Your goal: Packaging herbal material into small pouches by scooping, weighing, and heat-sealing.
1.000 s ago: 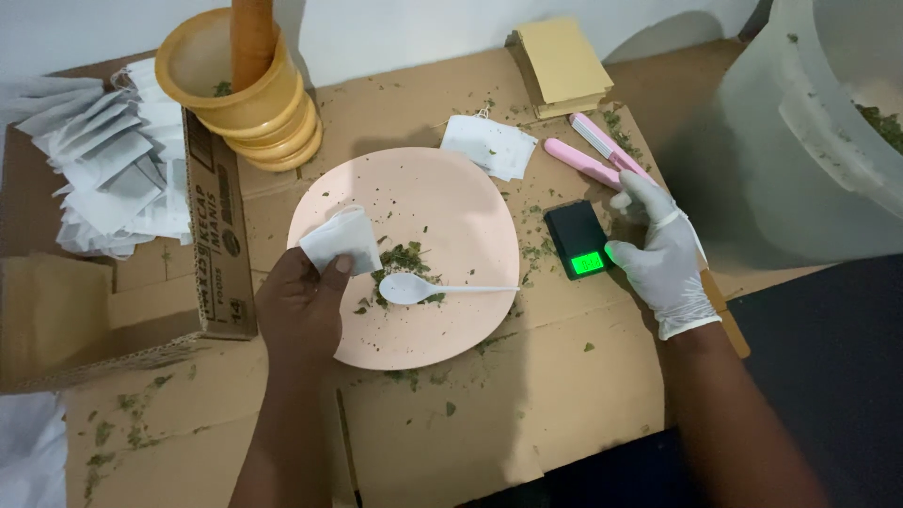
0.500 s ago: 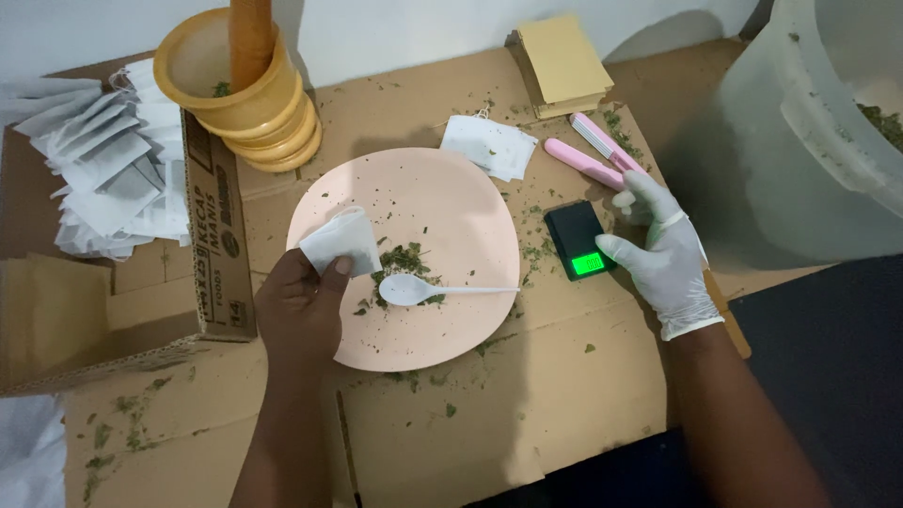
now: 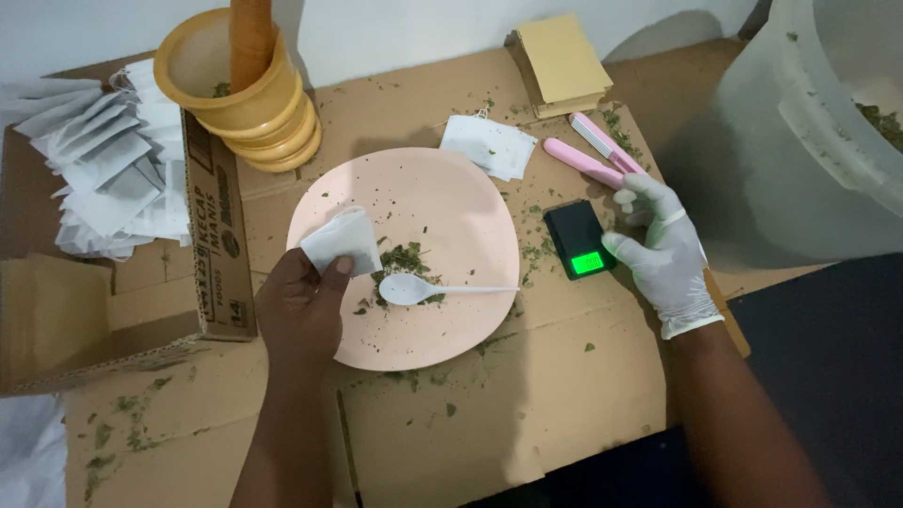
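My bare left hand (image 3: 301, 310) pinches a small white paper sachet (image 3: 340, 240) over the left side of a pink plate (image 3: 442, 188). On the plate lie a little heap of dried green leaves (image 3: 404, 259) and a white plastic spoon (image 3: 428, 289). My right hand (image 3: 663, 249), in a white glove, rests with spread fingers beside a small black pocket scale (image 3: 577, 237) whose green display is lit; the thumb touches the scale's right edge.
A cardboard box (image 3: 212, 235) of white sachets (image 3: 103, 169) stands at left, behind it a stack of yellow mortars with a pestle (image 3: 246, 85). A pink sealer (image 3: 602, 155), a tan envelope stack (image 3: 562, 64) and a big translucent tub (image 3: 809, 132) are at right.
My gloved right hand drew back slightly from the scale's display and shifted a little; the left hand, sachet and spoon stayed put.
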